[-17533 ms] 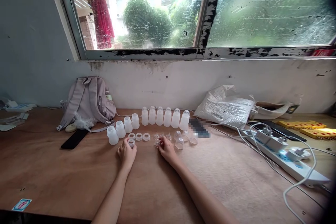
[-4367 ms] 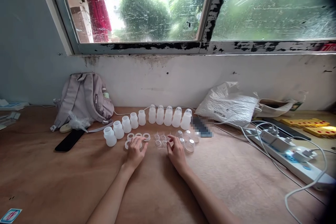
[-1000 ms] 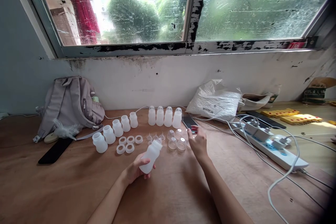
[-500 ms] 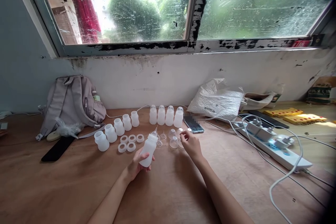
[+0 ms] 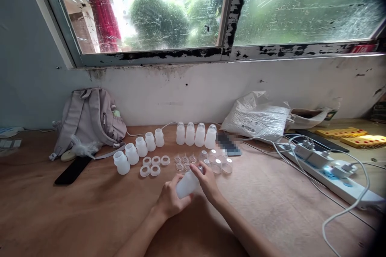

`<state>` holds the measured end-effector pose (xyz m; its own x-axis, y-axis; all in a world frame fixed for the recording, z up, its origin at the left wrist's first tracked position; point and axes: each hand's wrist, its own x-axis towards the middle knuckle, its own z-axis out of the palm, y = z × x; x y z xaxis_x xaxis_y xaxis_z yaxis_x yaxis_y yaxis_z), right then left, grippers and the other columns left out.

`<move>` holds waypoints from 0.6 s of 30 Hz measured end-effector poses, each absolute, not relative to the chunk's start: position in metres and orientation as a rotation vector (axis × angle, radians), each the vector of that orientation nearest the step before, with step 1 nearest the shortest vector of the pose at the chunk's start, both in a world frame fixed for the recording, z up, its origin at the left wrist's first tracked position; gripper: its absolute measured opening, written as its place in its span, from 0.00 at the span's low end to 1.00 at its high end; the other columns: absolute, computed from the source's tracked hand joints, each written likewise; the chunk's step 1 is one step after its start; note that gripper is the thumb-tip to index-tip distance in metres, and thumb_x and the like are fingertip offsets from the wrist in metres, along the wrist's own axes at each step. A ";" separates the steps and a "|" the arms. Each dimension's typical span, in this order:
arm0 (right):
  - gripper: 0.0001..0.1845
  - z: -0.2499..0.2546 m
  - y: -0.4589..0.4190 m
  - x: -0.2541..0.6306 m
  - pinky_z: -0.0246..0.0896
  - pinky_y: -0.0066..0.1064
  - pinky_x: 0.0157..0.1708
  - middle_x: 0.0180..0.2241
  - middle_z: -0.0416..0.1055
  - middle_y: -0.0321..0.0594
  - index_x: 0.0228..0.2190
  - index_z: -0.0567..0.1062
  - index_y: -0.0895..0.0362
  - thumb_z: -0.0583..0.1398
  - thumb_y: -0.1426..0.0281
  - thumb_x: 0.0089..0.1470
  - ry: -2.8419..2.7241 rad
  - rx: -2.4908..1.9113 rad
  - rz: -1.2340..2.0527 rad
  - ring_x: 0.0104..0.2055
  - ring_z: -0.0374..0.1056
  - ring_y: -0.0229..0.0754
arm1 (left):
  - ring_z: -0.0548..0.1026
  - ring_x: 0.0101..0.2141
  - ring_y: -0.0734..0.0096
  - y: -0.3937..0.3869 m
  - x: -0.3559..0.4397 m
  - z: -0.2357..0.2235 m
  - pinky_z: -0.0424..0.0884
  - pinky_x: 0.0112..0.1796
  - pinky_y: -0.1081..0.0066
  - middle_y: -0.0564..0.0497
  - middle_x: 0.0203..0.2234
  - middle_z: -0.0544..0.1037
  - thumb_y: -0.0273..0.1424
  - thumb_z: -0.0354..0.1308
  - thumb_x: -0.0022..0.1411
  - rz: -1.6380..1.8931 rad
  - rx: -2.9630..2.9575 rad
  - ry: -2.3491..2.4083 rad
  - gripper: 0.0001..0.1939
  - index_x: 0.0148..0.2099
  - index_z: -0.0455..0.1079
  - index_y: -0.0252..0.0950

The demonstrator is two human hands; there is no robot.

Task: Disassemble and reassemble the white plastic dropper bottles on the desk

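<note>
Fingers (image 5: 196,171) (left and right) snug around tilted bottle (image 5: 186,185).

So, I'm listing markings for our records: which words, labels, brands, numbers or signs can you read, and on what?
None can be read.
Silver bag: dark print, too small.
Red item at the window's lower right: pale marks, too blurred.
Bottle by the wall, right: label, too small.
Bottle in the backpack: greenish label, too small.
Held bottle: no text visible.
</note>
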<state>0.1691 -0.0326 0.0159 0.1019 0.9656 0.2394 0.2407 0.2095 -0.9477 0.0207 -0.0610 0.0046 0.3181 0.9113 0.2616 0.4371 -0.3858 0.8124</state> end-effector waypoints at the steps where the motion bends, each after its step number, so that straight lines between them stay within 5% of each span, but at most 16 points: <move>1: 0.18 0.017 -0.032 0.170 0.49 0.24 0.19 0.17 0.58 0.31 0.18 0.60 0.56 0.57 0.56 0.46 -1.349 -1.241 0.841 0.20 0.55 0.34 | 0.68 0.24 0.73 -0.061 0.022 0.005 0.61 0.24 0.76 0.54 0.26 0.71 0.34 0.58 0.46 0.956 1.900 1.158 0.17 0.41 0.63 0.37; 11: 0.18 0.013 -0.032 0.171 0.45 0.24 0.14 0.15 0.56 0.29 0.18 0.59 0.56 0.58 0.57 0.44 -1.283 -1.240 0.972 0.16 0.53 0.31 | 0.62 0.18 0.79 -0.048 0.018 -0.005 0.56 0.14 0.80 0.56 0.22 0.67 0.33 0.63 0.39 0.856 1.381 0.899 0.19 0.35 0.63 0.34; 18: 0.15 0.023 -0.038 0.169 0.47 0.22 0.12 0.19 0.58 0.30 0.26 0.60 0.54 0.57 0.57 0.46 -1.303 -0.901 1.312 0.17 0.56 0.32 | 0.56 0.09 0.83 -0.056 0.017 -0.010 0.43 0.11 0.77 0.51 0.16 0.68 0.42 0.48 0.47 0.641 0.770 0.455 0.27 0.44 0.64 0.25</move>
